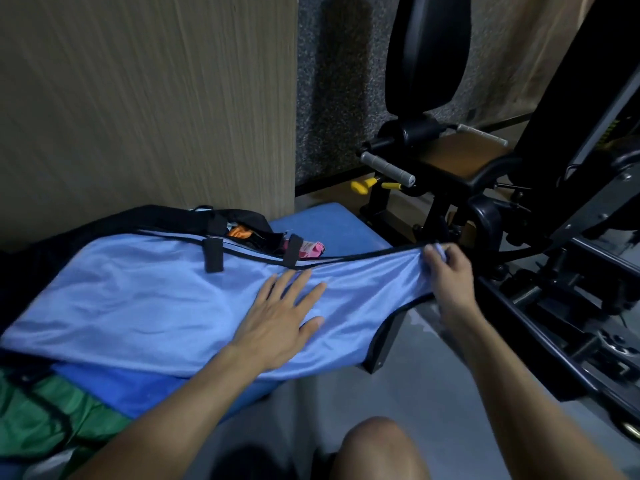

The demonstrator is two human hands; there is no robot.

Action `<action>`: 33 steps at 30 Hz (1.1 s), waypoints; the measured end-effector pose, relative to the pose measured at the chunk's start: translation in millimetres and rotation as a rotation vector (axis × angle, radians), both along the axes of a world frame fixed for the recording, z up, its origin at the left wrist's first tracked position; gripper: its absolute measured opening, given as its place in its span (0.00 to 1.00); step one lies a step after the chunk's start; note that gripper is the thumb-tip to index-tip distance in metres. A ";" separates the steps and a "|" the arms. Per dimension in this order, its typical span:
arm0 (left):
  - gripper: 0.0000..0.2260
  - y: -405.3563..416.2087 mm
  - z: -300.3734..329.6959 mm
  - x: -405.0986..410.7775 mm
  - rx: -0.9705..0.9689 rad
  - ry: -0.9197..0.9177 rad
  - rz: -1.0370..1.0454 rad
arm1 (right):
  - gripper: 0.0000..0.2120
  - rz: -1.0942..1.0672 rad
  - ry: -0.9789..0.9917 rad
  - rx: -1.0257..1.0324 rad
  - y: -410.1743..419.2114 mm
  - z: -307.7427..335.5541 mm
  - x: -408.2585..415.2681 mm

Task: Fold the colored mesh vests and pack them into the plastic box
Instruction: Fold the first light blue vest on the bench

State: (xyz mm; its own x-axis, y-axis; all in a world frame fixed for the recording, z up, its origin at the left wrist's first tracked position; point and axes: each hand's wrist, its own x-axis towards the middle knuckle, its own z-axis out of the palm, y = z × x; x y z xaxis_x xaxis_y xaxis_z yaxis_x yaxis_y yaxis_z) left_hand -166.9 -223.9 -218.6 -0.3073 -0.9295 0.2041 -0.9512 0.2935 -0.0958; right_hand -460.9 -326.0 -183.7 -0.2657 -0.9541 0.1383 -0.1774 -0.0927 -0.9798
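two hands work one light blue vest [145,299] spread on the blue bench [325,230]: left hand [277,327] flat, pressing; right hand [446,271] pinching its far right edge. thin, limp, slippery; best held at the trimmed edges. no box visible.

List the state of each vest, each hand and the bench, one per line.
light blue vest: spread flat on the bench, one end pulled taut
green vest: crumpled, unfolded, partly under the blue one
left hand: flat, pressing the light blue vest
right hand: pinching the vest's end
blue padded bench: mostly covered
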 end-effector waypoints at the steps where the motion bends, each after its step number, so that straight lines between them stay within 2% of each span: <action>1: 0.28 -2.4 1.7 0.2 0.001 0.007 0.006 | 0.11 -0.014 0.060 -0.010 -12.9 12.5 -2.8; 6: 0.26 -1.4 15.5 16.1 -0.039 -0.009 0.021 | 0.13 0.004 0.316 0.100 -46.5 34.1 -6.8; 10: 0.23 2.5 26.6 28.6 -0.086 -0.078 0.011 | 0.19 0.013 0.304 0.114 -42.1 32.8 2.2; 16: 0.08 -16.6 48.9 67.9 -0.199 -0.067 -0.165 | 0.22 0.033 0.312 0.086 -34.4 52.4 18.4; 20: 0.17 -44.3 71.3 97.2 -0.195 0.020 -0.064 | 0.18 0.084 0.324 0.057 -27.2 66.1 32.6; 23: 0.15 -40.2 71.1 98.0 -0.139 0.058 -0.056 | 0.19 0.100 0.331 0.040 -24.8 74.6 37.9; 27: 0.08 -15.2 61.6 85.4 -0.191 0.046 -0.086 | 0.19 0.092 0.321 0.015 -23.9 87.8 41.6; 33: 0.14 6.6 62.7 83.0 -0.202 -0.053 -0.064 | 0.20 0.096 0.324 -0.029 -19.1 117.2 54.0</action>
State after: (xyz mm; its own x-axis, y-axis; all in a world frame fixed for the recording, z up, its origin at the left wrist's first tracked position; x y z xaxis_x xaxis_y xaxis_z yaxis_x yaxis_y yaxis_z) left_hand -83.8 -217.3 -155.9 -0.3797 -0.8495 0.3663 -0.9233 0.3230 -0.2079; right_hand -406.8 -345.1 -66.5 -0.1129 -0.9670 0.2282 -0.4685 -0.1508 -0.8705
